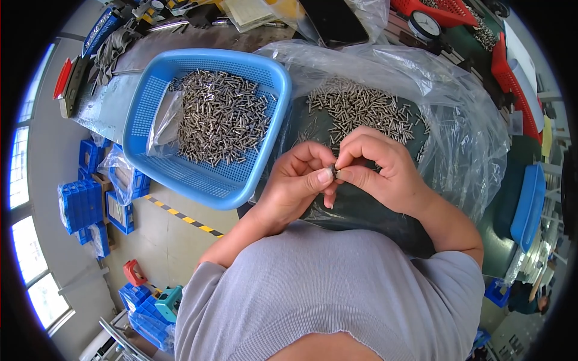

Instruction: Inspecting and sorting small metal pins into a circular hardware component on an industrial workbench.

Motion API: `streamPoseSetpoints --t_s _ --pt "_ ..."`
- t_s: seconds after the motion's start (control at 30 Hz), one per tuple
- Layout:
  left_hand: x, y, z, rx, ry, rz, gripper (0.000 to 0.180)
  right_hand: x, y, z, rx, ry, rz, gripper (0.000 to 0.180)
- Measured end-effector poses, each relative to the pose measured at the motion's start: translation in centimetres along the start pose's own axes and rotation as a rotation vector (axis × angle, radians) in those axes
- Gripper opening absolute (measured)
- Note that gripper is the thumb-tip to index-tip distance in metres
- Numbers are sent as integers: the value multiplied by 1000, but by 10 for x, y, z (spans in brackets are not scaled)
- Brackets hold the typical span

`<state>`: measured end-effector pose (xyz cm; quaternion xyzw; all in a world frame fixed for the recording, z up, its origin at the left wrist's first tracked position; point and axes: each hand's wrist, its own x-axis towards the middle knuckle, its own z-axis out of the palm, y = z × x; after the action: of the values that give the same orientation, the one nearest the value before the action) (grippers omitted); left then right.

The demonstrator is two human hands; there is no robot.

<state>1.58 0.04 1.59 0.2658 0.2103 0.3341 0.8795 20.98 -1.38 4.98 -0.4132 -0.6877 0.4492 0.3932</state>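
My left hand (303, 180) and my right hand (379, 168) meet in front of my chest, fingertips almost touching. Between them is a small dark metal part (333, 171), pinched by thumb and fingers on both sides; its exact kind is too small to tell. Just beyond my hands lies a loose heap of small metal pins (355, 108) on clear plastic sheeting (457, 120) over the dark green table. To the left stands a blue perforated plastic basket (208, 191) holding many similar pins (226, 120) and a clear plastic bag (165, 126).
A black phone (335, 21) lies at the back, near a round dial gauge (424, 25). Red trays (519, 90) stand at the far right, with a blue tray (528, 207) at the right edge. Blue crates (81, 204) are stacked on the floor to the left.
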Motion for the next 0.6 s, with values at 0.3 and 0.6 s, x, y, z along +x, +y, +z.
streamPoseSetpoints --t_s 0.3,0.6 --pt "-3 3 -4 11 -84 -91 21 5 3 -2 -141 17 -213 25" --pt "-1 -4 -4 -20 41 36 23 9 4 -2 -266 90 -312 22"
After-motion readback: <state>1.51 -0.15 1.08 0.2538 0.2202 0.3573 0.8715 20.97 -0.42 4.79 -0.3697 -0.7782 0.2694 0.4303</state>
